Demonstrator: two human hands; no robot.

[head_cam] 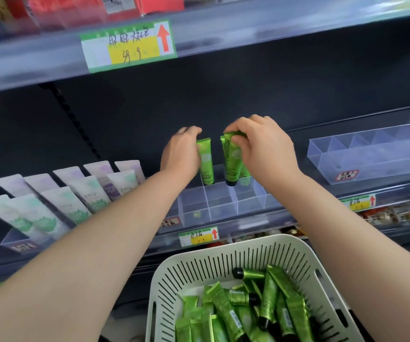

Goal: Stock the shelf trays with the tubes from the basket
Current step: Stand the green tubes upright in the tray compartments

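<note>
Stands with both bare hands raised at a dark shop shelf point(255, 219), over a clear divided tray point(221, 206); grips one green tube point(206, 161) in the left hand point(181, 151), fingers curled round its upper end, cap down, lower end at the tray's back row; clasps a bunch point(232, 159) of like tubes in the right hand point(260, 146), fingers and thumb curled over the crimped tops, one black cap hanging just above the back row, another tube's lower end behind the tray's wall; cannot tell whether two or three in that grasp; holds the hands near each other, not touching, with a narrow gap between tube and bunch.

Has a pale slotted basket point(223, 262) below, in front of the shelf and beside the right forearm; carries in it a heap point(268, 307) of green tubes with black caps, lying crosswise.

Shows white tubes point(75, 193) with purple and green print to the left on the same shelf, leaning back in rows; shows a second tray point(371, 154) to the right, well apart from the first, a red-and-white sticker point(347, 174) on its front.

Bears a price label point(128, 45) with a red arrow on the upper shelf point(273, 28); bears a small label point(198, 236) just below the first tray.
</note>
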